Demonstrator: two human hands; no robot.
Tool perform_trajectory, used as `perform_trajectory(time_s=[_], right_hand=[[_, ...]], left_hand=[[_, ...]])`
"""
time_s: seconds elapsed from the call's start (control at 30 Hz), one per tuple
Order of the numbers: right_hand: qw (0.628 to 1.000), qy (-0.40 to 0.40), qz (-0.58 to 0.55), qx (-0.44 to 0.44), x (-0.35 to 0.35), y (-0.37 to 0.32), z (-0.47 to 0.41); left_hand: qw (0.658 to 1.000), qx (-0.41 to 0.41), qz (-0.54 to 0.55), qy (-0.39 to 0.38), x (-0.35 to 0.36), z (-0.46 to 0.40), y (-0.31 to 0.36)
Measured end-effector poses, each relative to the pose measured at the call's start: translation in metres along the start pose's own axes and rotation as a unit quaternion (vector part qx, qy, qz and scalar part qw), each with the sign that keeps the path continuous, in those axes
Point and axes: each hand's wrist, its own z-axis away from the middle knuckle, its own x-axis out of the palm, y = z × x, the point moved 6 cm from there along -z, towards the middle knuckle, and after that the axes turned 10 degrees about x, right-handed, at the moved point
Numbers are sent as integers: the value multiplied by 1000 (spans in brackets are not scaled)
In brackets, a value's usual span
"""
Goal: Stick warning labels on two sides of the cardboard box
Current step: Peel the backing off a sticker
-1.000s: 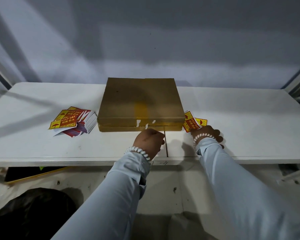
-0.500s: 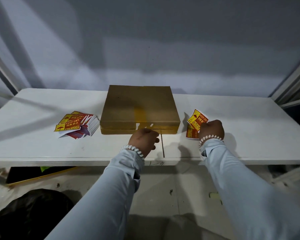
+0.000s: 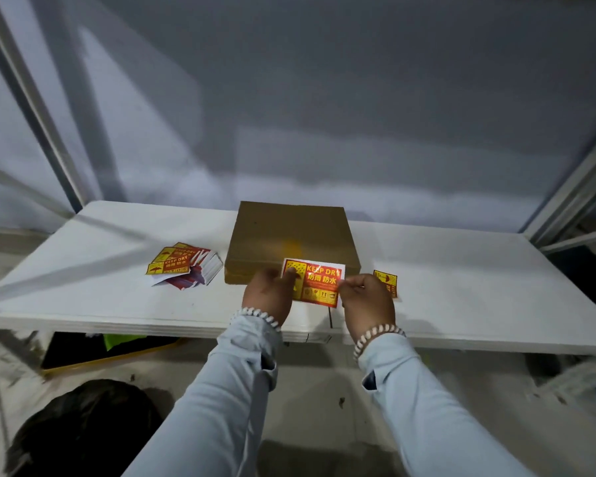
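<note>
Both forearms reach forward, hands raised just in front of cardboard box point(image 3: 291, 241) near edge. Left hand point(image 3: 267, 296) pinches left end of KEEP DRY label point(image 3: 315, 282), right hand point(image 3: 369, 304) pinches right end. Label held printed face toward camera, long axis left-right, overlapping box front side in view; contact with box unclear. Box flat on white worktop point(image 3: 100, 266), long sides left-right. Label stack point(image 3: 183, 266) left of box, loose label point(image 3: 386, 280) right of box.

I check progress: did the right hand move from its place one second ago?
Yes. The right hand went left from the loose label toward the box front, gripping a label.
</note>
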Motion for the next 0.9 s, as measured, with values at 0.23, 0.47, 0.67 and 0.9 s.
perform_trajectory(time_s=[0.23, 0.47, 0.67, 0.9], right_hand=[[998, 18, 7, -58, 5, -12, 7], [997, 5, 26, -70, 12, -17, 3], [999, -15, -17, -38, 16, -13, 2], [997, -25, -45, -54, 21, -14, 4]], left_hand=[[996, 2, 67, 50, -13, -4, 7], [978, -88, 190, -21, 13, -5, 5], [962, -131, 239, -6, 14, -9, 3], [998, -29, 43, 29, 4, -16, 6]])
